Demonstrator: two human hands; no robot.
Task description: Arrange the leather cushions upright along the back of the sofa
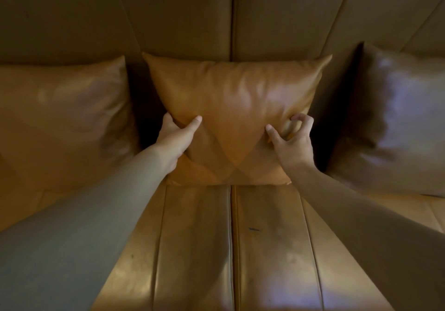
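cushions: 3, upright along the sofa back (231,17) | middle cushion (231,108) on seat (231,250), between left cushion (60,123) and right cushion (397,123) | left hand (174,139) pinching its lower left edge | right hand (292,139) pinching its lower right edge

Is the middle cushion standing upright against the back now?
Upright: the middle cushion stands on its lower edge on the seat, top corners against the backrest, left hand and right hand gripping its lower sides.
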